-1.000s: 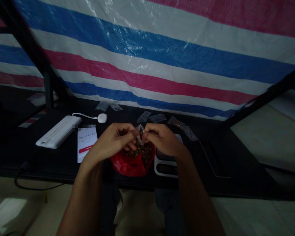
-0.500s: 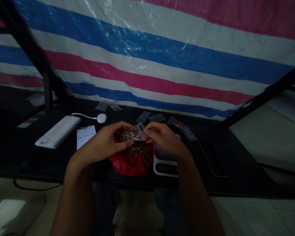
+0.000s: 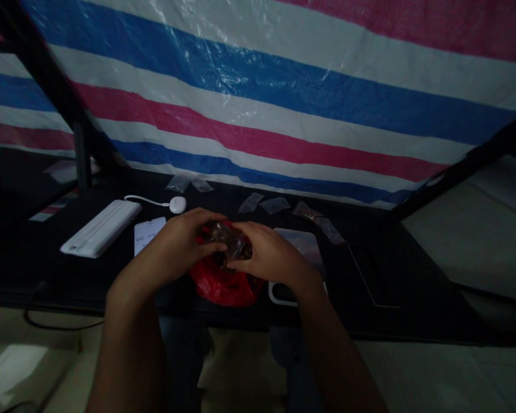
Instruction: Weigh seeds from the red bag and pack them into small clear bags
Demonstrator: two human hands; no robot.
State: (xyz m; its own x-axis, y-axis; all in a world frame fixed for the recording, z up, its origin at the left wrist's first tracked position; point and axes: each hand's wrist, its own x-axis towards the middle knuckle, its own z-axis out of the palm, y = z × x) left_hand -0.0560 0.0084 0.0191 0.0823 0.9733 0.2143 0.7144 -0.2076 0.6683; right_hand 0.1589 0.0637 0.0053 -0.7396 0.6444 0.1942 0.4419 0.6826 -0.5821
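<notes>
A small clear plastic bag (image 3: 229,236) with brownish bits in it is held over a red plastic bag (image 3: 226,289). My left hand (image 3: 187,240) grips its left side between thumb and fingers. From the right, my right hand (image 3: 264,249) has thumb and fingers around its other side. Brown loose pieces fill the red bag, mostly hidden now behind my hands. To the right of the red bag, a white digital scale (image 3: 301,246) lies partly under my right hand and wrist.
Several small clear bags (image 3: 275,205) lie along the back of the black table. On the left are a white power bank (image 3: 101,228), a round white device (image 3: 178,205) on a cable, and a phone (image 3: 147,234) showing a timer. A dark flat device (image 3: 374,275) lies right.
My right hand has shifted left and down from the small bag's top edge to its side. The small bag has tipped and dropped closer to the red bag; more of the scale shows.
</notes>
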